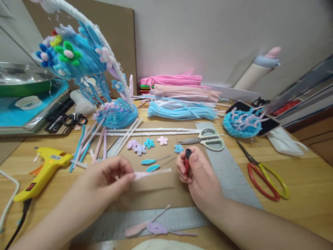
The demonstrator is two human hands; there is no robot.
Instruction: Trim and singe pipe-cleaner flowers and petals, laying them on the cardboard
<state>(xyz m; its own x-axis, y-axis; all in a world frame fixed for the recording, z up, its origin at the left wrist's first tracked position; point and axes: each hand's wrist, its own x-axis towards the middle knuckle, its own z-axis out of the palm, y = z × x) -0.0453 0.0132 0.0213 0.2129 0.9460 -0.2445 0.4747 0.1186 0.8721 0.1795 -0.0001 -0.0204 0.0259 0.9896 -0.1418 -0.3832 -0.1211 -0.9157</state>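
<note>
My left hand [111,178] pinches a pale pink pipe-cleaner piece [145,173], its thin end pointing right. My right hand [200,173] is closed around a small red lighter [187,163] with a black top, held upright just right of that piece. Beyond the hands, two blue leaf-shaped pieces [153,168] with wire stems lie on the cardboard [161,198]. Small pipe-cleaner flowers [149,143] in blue, pink and lilac sit behind them. Nearer to me are a pink leaf-shaped piece [136,229] and a lilac one [157,228].
On the left lies a yellow glue gun [47,170]; a flower-covered blue craft piece [117,113] with a tall white arch rises behind. Pipe-cleaner bundles [182,110] line the wall. Pale-handled scissors [212,139], red-and-yellow scissors [265,177] and a blue round base [241,126] stand right.
</note>
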